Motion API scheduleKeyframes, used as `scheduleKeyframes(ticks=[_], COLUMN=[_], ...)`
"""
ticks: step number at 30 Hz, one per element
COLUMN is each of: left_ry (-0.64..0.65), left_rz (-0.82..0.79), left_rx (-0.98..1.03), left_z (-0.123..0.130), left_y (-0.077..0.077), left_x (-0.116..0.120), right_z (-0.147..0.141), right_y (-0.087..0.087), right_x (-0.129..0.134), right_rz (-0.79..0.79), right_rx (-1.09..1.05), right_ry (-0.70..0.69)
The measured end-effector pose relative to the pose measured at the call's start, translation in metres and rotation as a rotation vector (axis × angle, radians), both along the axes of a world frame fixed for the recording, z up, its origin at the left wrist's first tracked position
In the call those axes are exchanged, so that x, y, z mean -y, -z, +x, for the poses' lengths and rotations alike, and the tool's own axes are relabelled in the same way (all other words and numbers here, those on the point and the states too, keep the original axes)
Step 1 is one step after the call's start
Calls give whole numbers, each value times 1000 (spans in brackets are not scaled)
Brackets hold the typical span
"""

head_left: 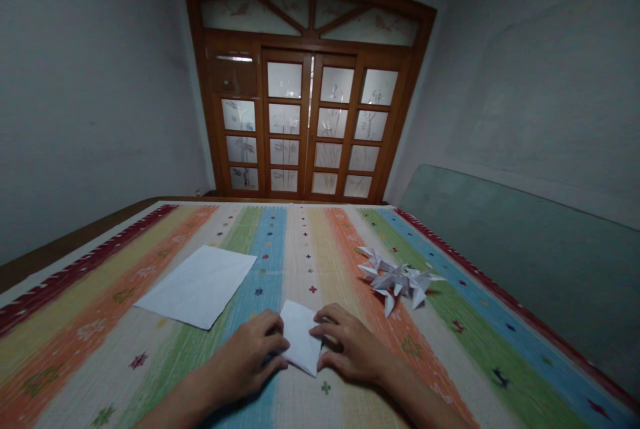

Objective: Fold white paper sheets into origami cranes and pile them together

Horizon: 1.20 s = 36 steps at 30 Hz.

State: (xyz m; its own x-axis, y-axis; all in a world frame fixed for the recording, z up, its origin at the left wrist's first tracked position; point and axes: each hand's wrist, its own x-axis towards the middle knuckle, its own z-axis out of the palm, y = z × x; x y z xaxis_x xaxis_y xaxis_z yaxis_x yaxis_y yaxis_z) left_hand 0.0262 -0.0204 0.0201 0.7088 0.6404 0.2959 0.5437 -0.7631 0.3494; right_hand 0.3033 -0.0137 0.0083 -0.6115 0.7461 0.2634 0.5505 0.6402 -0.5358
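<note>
A small folded white paper point(300, 338) lies on the striped cloth in front of me, between my two hands. My left hand point(259, 348) is curled at its left edge, with thumb and fingertips against the paper. From the other side, my right hand point(353, 342) has its fingertips on the paper's right edge and the thumb near the lower right corner. Left of the hands, a larger white paper sheet point(200, 287) lies flat. Several folded white paper cranes point(397, 276) sit in a cluster to the right.
A striped, patterned tablecloth point(240, 386) covers the table. Along the right side stands a pale green panel point(500, 236) against the wall. Beyond the table's far edge are wooden doors point(309, 122) with glass panes.
</note>
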Motion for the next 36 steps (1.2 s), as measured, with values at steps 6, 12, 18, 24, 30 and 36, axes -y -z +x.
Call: scheduleKeyframes(ticks=[6, 12, 18, 24, 30, 36], left_ry=[37, 48, 86, 90, 56, -19], left_rz=[44, 18, 14, 83, 166, 151], left_rx=[-77, -5, 61, -81, -174, -50], left_z=[0, -4, -7, -2, 3, 6], left_y=[0, 12, 11, -3, -1, 15], left_x=[-4, -14, -17, -8, -1, -2], right_z=[0, -1, 0, -3, -4, -6], right_y=[-1, 0, 0, -8, -6, 10], right_x=[2, 0, 1, 2, 3, -2], right_rz=[56, 107, 130, 214, 312, 291], right_rx=[-6, -6, -14, 58, 96, 15], right_ry=[-13, -19, -26, -53, -97, -79])
